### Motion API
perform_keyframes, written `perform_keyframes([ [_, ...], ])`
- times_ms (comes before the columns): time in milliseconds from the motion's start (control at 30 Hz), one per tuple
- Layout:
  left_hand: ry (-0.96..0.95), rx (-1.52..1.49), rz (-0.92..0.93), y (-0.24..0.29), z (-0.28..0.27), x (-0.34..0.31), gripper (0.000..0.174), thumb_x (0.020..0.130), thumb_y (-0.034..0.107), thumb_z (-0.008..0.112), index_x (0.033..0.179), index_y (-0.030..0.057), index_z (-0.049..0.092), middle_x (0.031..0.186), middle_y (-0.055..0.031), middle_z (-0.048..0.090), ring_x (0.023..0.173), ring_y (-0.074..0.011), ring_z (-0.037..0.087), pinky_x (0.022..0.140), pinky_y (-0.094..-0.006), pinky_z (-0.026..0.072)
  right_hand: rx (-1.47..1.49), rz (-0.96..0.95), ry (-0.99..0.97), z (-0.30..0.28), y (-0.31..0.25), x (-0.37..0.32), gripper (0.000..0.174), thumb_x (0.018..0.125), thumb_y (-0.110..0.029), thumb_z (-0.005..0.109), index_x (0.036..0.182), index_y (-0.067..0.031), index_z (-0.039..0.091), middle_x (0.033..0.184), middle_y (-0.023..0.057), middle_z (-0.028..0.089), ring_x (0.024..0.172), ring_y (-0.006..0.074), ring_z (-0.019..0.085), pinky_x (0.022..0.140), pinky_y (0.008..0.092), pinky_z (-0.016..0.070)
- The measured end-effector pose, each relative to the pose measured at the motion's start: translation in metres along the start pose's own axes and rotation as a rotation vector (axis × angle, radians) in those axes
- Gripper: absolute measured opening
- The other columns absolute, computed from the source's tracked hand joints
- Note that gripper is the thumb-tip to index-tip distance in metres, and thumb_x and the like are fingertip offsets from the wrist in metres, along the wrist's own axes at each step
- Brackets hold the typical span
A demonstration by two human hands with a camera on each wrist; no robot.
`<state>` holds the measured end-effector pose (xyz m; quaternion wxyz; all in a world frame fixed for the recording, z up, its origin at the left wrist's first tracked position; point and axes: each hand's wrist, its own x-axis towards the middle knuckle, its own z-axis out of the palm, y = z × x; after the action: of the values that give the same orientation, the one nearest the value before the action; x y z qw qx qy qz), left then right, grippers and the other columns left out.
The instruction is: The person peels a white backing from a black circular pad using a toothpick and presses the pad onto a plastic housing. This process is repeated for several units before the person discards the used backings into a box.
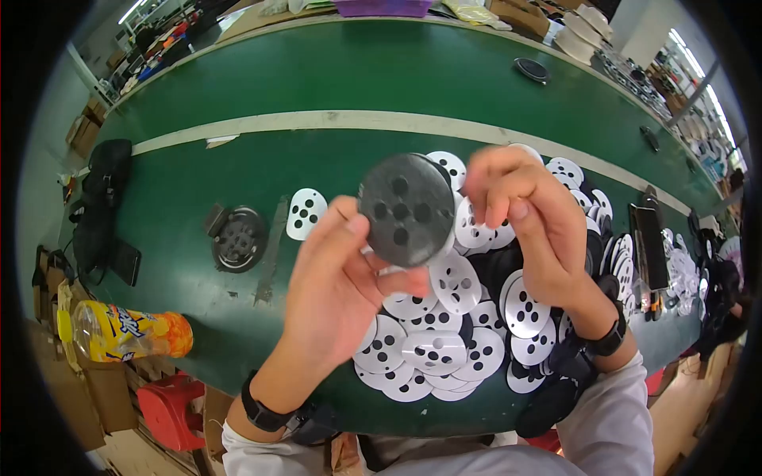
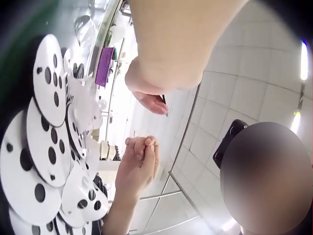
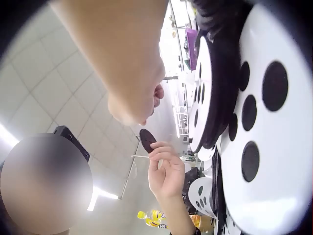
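My left hand (image 1: 327, 289) pinches a dark round disc (image 1: 423, 226) by its edge, thumb in front, and holds it up over the table. A group of darker round spots marks the middle of the disc. Right of it, my right hand (image 1: 544, 226) is raised with curled fingers, thumb tip against the index finger; no object shows between them. In the left wrist view that right hand (image 2: 134, 169) also looks closed on itself. Below both hands lies a heap of white discs with black holes (image 1: 455, 283), overlapping one another, with black pieces among them.
A black round part (image 1: 240, 240) and a single white holed piece (image 1: 306, 213) lie at left on the green table (image 1: 262, 159). An orange drink bottle (image 1: 131, 332) lies near the left edge. Black bags (image 1: 107, 178) sit behind it. A black oval part (image 1: 532, 71) rests at the far side.
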<state>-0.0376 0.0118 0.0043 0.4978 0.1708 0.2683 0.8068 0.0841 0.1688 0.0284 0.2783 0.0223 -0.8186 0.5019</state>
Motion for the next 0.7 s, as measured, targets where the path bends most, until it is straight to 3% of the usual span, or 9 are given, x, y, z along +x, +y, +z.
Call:
perform_keyframes([
  [100, -0.11, -0.068, -0.165, -0.009, 0.002, -0.006, 0.022, 0.094, 0.02, 0.039, 0.1, -0.0006, 0.047, 0.095, -0.0176, 0.06, 0.083, -0.0282, 0.063, 0.07, -0.0386, 0.0548, 0.066, -0.182, -0.025, -0.007, 0.007, 0.001, 0.008, 0.083, -0.005, 0.051, 0.089, -0.0019, 0.055, 0.092, 0.0121, 0.054, 0.089, 0.0191, 0.05, 0.077, 0.03, 0.0396],
  [167, -0.133, -0.151, -0.203, -0.016, 0.004, -0.008, 0.024, 0.094, 0.021, 0.041, 0.103, -0.0015, 0.047, 0.098, -0.0178, 0.059, 0.087, -0.0295, 0.063, 0.073, -0.0391, 0.0538, 0.173, -0.201, -0.134, 0.001, -0.007, 0.003, 0.036, 0.072, -0.027, 0.071, 0.09, -0.0036, 0.052, 0.128, 0.0246, 0.035, 0.072, 0.0126, 0.041, 0.076, 0.0312, 0.0375],
  [200, -0.14, -0.18, -0.229, -0.018, 0.007, -0.01, 0.024, 0.094, 0.021, 0.041, 0.102, -0.0014, 0.047, 0.098, -0.0174, 0.059, 0.09, -0.0298, 0.062, 0.077, -0.0393, 0.0525, 0.134, -0.166, -0.218, -0.001, -0.005, 0.002, 0.057, 0.053, -0.029, 0.084, 0.093, -0.0052, 0.052, 0.131, 0.0266, 0.033, 0.084, 0.0184, 0.048, 0.082, 0.0359, 0.037],
  [333, -0.044, 0.062, -0.255, -0.021, 0.019, -0.015, 0.034, 0.094, 0.032, 0.039, 0.103, 0.0008, 0.049, 0.091, -0.0172, 0.059, 0.094, -0.0338, 0.058, 0.082, -0.0424, 0.0467, -0.003, -0.251, -0.065, 0.009, -0.006, 0.001, 0.041, 0.058, -0.014, 0.078, 0.09, -0.0038, 0.055, 0.114, 0.0216, 0.053, 0.1, 0.0319, 0.053, 0.082, 0.0362, 0.0412],
  [400, -0.018, 0.136, -0.232, -0.015, 0.018, -0.012, 0.035, 0.093, 0.034, 0.04, 0.102, 0.0007, 0.05, 0.092, -0.0173, 0.059, 0.092, -0.0322, 0.059, 0.079, -0.0401, 0.0482, 0.023, -0.211, -0.027, 0.007, -0.005, -0.003, 0.036, 0.064, -0.011, 0.072, 0.094, -0.0008, 0.055, 0.115, 0.0203, 0.052, 0.098, 0.0285, 0.054, 0.08, 0.0324, 0.0418],
  [467, -0.068, 0.473, -0.149, -0.001, 0.01, -0.01, 0.034, 0.092, 0.033, 0.042, 0.099, 0.001, 0.052, 0.09, -0.0145, 0.061, 0.084, -0.0246, 0.061, 0.07, -0.0327, 0.0498, 0.06, -0.244, 0.042, 0.003, 0.001, -0.006, 0.038, 0.07, -0.011, 0.068, 0.102, 0.003, 0.055, 0.117, 0.0208, 0.049, 0.1, 0.025, 0.053, 0.082, 0.0309, 0.041],
  [533, 0.068, 1.189, 0.354, 0.021, 0.002, -0.001, 0.021, 0.085, 0.025, 0.055, 0.087, 0.0037, 0.055, 0.084, -0.0083, 0.062, 0.069, -0.014, 0.059, 0.052, -0.0256, 0.0428, 0.053, -0.22, 0.07, -0.002, 0.001, -0.006, 0.038, 0.073, -0.007, 0.064, 0.107, 0.0055, 0.053, 0.118, 0.0217, 0.046, 0.105, 0.0245, 0.049, 0.088, 0.0311, 0.0389],
  [600, 0.426, 1.966, 0.669, 0.042, -0.014, 0.005, 0.027, 0.073, 0.022, 0.065, 0.092, 0.0047, 0.056, 0.088, -0.0099, 0.061, 0.081, -0.0239, 0.056, 0.067, -0.0337, 0.0441, 0.073, -0.228, 0.09, -0.003, 0.003, -0.005, 0.037, 0.074, -0.006, 0.062, 0.108, 0.0061, 0.053, 0.118, 0.0213, 0.045, 0.106, 0.0244, 0.048, 0.09, 0.0313, 0.038],
  [700, 0.671, 2.435, 0.604, 0.058, -0.06, 0.002, 0.05, 0.064, 0.028, 0.07, 0.108, 0.0073, 0.055, 0.11, -0.0162, 0.052, 0.098, -0.0326, 0.049, 0.077, -0.0403, 0.0433, 0.069, -0.194, 0.104, -0.001, 0.003, -0.005, 0.033, 0.075, -0.003, 0.059, 0.107, 0.0068, 0.054, 0.118, 0.0206, 0.046, 0.107, 0.0239, 0.047, 0.092, 0.0318, 0.0369],
])
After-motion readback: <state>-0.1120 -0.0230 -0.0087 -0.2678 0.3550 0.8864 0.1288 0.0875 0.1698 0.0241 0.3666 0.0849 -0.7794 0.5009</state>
